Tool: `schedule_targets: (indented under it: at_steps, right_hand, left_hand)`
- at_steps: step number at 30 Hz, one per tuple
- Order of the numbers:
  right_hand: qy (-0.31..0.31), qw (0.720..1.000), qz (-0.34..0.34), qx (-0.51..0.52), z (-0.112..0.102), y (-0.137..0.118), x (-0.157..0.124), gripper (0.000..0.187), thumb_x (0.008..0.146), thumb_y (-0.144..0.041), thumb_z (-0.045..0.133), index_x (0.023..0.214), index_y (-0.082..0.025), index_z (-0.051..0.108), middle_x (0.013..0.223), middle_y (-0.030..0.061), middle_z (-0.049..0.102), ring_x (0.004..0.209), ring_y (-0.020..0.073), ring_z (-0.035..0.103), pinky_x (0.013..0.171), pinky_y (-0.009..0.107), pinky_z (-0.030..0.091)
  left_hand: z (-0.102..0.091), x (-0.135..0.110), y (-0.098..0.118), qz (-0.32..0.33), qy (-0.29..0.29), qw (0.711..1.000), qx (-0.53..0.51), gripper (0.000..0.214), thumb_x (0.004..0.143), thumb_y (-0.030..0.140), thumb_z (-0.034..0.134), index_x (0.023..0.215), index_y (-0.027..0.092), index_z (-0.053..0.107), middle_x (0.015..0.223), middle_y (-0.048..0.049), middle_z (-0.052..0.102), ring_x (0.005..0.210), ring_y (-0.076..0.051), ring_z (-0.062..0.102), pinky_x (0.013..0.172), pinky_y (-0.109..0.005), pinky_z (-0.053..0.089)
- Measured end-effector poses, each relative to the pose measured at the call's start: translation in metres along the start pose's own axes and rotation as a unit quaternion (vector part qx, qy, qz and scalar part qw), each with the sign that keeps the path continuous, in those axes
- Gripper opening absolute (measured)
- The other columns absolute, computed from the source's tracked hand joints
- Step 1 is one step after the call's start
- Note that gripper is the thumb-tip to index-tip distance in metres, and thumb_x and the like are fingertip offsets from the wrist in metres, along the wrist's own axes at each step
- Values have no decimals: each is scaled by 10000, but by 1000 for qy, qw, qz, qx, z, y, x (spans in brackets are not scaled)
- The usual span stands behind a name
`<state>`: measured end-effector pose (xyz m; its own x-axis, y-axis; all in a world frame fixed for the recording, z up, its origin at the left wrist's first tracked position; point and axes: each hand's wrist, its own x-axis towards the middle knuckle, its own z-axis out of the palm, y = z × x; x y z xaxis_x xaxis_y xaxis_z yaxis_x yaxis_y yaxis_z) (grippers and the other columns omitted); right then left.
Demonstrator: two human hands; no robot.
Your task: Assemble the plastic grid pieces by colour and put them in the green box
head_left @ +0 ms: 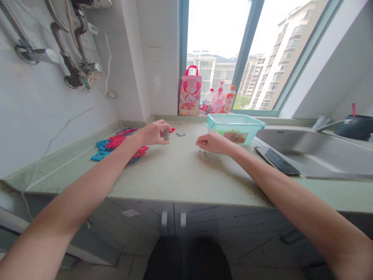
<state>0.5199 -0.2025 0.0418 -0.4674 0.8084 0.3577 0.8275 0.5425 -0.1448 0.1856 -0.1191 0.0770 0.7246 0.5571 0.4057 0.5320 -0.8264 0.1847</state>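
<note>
Above the counter, the fingers of my left hand (pixel 153 133) are closed on a grey notched piece (pixel 166 135). A small red piece (pixel 173 130) shows right beside it; whether the two are joined I cannot tell. My right hand (pixel 215 142) is held low in front of the tub with its fingers curled together, and what is in them is too small to make out. Beyond and between my hands lies a curved grey toothed piece (pixel 181 135). Partly behind my left forearm is a heap of red and blue notched plastic pieces (pixel 116 142).
A translucent teal tub (pixel 233 126) stands behind my right hand. A black phone (pixel 275 160) lies against the steel sink (pixel 314 151). By the window are a pink bag (pixel 190 95), a pump bottle (pixel 218 100) and an orange-capped bottle (pixel 229 100). Pipes and a cable hang at left.
</note>
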Motion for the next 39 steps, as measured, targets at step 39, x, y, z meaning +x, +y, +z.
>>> schedule_targets:
  at_steps: [39]
  right_hand:
    - [34,946,231,225,20,-25,13,239,938,-188,670,699,-178,654,635,39,739,535,153,720,481,198,518]
  left_hand:
    - [56,4,41,103,-1,974,-202,502,743,376,906,1205,196,826,1082,-89,834,802,-173,776,676,-260,671]
